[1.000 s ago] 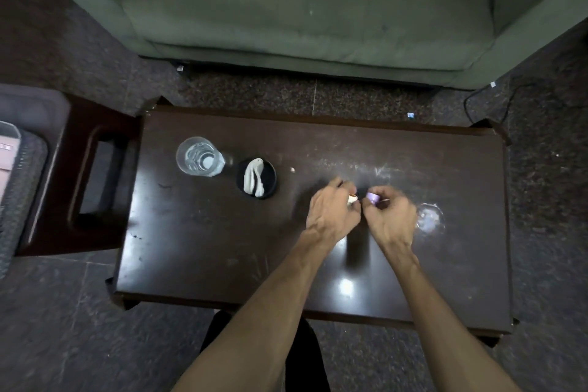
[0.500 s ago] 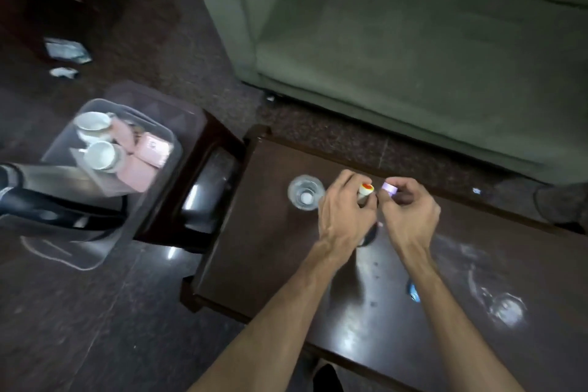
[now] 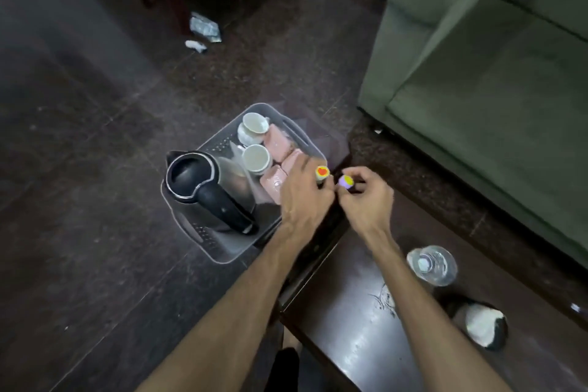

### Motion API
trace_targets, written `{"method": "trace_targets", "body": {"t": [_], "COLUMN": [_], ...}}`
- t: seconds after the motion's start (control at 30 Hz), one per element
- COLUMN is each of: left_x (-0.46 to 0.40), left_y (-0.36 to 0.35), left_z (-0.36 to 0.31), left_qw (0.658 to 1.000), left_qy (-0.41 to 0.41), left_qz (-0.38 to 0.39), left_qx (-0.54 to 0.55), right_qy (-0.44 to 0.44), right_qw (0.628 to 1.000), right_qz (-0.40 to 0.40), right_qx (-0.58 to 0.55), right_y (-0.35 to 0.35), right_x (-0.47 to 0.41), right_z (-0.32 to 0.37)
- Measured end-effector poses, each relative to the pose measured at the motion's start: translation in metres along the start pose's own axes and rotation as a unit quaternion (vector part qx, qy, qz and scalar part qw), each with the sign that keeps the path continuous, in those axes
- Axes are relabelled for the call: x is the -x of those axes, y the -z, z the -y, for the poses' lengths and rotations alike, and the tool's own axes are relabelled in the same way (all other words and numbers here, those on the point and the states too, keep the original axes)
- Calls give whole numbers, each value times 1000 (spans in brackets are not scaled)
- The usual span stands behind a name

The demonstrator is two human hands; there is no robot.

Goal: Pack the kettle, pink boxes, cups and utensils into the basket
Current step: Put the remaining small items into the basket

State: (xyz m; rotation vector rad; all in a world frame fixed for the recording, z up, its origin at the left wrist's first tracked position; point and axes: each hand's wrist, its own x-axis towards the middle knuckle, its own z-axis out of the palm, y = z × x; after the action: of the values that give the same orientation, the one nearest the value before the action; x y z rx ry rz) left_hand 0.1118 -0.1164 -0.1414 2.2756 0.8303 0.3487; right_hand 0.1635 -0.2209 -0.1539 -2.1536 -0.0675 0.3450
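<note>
Holding two small utensils above the basket's near edge, my hands meet at the centre of the head view. My left hand (image 3: 304, 197) has its grip pinched on a piece with a yellow end bearing a red heart (image 3: 322, 171); my right hand (image 3: 366, 199) has its grip pinched on a piece with a purple end marked yellow (image 3: 346, 182). The two pieces sit just beside each other, apart; what lies below their ends is hidden by my fingers.

Left of centre, the grey basket (image 3: 203, 232) rests on the dark floor (image 3: 79, 137). Inside it, the black kettle (image 3: 203, 184) fills the lower-left part, lid up, handle pointing toward the lower right. Two pale cups (image 3: 255, 157) lie in the upper part, one above the other, the upper one (image 3: 254, 123) touching something pale beneath it that I cannot make out. The pink boxes (image 3: 277, 140) are packed along the basket's right side, partly behind my left hand.

In the lower right of the frame, the dark desk (image 3: 350, 328) carries a clear plastic bottle (image 3: 432, 266) and, below it near the edge, a dark round dish holding something white (image 3: 480, 326). A green sofa (image 3: 493, 73) fills the upper right. Scraps of litter (image 3: 205, 28) lie on the floor in the upper middle.
</note>
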Motion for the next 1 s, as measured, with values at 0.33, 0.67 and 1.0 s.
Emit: {"method": "trace_targets", "body": {"t": [0.33,0.67,1.0], "left_x": [-45,-54,1], "left_y": [27,18,-17], "left_z": [68,71,22], "left_qw": [984,978,995], "left_qy": [99,142,6], "left_qz": [112,124,47], "left_qx": [-93,-87,-90], "right_qy": [59,100,31], "right_qw": [984,981,996], "right_qz": [89,107,-30], "right_qx": [140,128,77], "right_y": [-86,-93,-16], "right_x": [-18,-22,7], "right_z": [33,20,-21]}}
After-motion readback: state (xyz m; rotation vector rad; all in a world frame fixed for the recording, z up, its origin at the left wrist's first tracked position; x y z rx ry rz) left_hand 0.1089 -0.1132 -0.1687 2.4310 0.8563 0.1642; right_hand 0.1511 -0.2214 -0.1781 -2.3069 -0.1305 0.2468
